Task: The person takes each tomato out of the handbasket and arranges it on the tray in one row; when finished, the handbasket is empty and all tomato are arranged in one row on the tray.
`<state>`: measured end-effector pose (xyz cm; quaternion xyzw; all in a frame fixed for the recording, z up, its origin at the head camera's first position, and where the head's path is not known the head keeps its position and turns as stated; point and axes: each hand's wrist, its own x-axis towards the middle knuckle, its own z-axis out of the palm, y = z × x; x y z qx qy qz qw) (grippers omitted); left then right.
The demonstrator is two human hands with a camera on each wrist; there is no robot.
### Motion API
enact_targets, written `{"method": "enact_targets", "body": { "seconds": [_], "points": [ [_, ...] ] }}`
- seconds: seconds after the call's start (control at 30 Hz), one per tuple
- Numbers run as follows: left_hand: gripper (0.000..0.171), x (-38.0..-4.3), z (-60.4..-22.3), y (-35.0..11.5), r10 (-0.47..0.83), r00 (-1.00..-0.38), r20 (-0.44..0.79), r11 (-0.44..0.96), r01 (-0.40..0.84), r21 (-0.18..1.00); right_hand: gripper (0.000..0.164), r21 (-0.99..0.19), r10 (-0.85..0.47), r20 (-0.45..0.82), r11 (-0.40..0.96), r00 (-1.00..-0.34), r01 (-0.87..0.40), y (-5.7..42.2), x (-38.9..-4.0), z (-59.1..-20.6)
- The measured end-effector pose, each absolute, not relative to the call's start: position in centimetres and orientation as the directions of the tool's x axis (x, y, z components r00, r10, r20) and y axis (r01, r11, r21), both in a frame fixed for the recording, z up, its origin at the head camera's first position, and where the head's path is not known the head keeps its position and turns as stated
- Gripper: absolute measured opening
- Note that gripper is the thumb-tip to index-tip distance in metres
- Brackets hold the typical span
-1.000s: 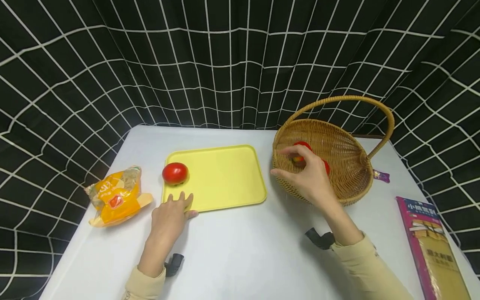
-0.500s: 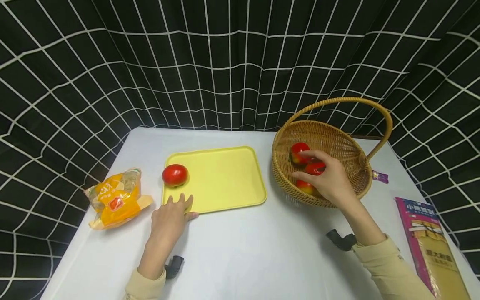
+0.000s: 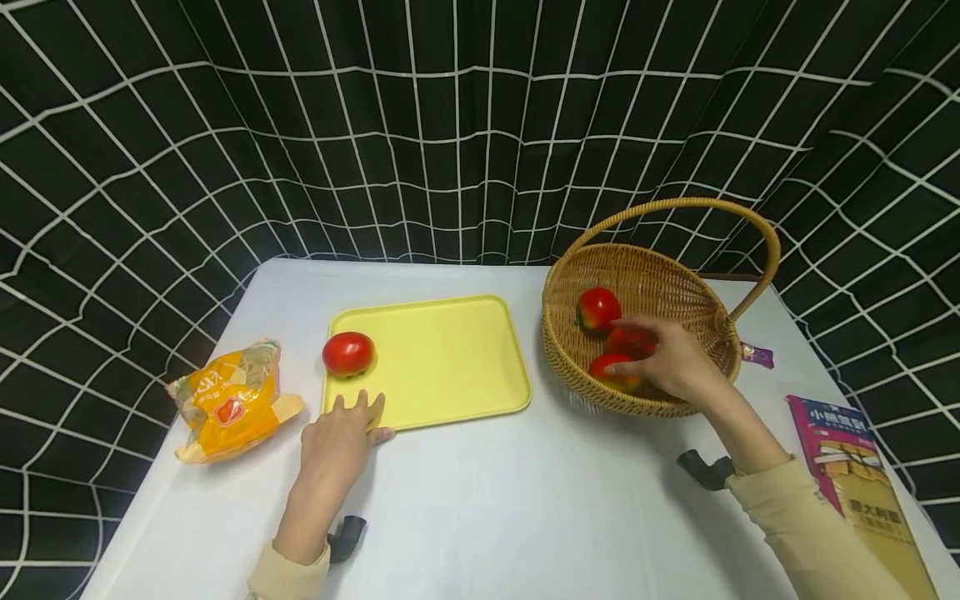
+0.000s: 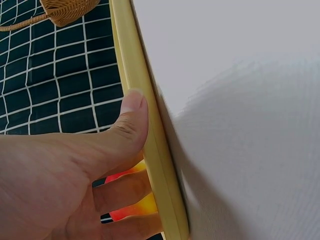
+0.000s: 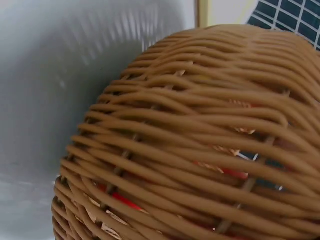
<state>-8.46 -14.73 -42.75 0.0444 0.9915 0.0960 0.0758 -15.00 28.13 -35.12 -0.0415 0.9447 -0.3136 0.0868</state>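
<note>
My left hand holds the near left edge of a yellow tray. In the left wrist view the thumb lies along the outside of the rim, with the fingers behind it. On the tray's left end lies a glossy red tomato-like fruit. My right hand reaches down into a wicker basket, thumb and fingers spread around a middle red fruit, partly hidden by them. Beside it lie a red-and-yellow fruit and a nearer red fruit. The right wrist view shows mostly the basket's woven outside.
An orange-printed plastic bag lies left of the tray. Along the right edge is a pink and yellow noodle packet. A small purple wrapper sits beside the basket, whose tall handle arches over it.
My right hand has moved right and lower into the basket, from its left side to around the middle fruit. The left hand has stayed on the tray edge.
</note>
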Motion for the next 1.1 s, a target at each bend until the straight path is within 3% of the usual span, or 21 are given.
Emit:
{"method": "enact_targets", "body": {
  "seconds": [0.43,1.1],
  "points": [
    [0.064,-8.34,-42.57,-14.86,0.11,-0.982,-0.152,0.977,0.078,0.2,0.063,-0.488,-0.162,-0.297,0.873,-0.941,0.003,28.57,-15.61,-35.21],
    [0.062,-8.43,-42.8,-14.78,0.112,-0.986,-0.125,0.975,0.085,0.203,0.058,-0.48,-0.137,-0.26,0.877,-0.956,0.005,28.05,-15.66,-35.48]
  ]
}}
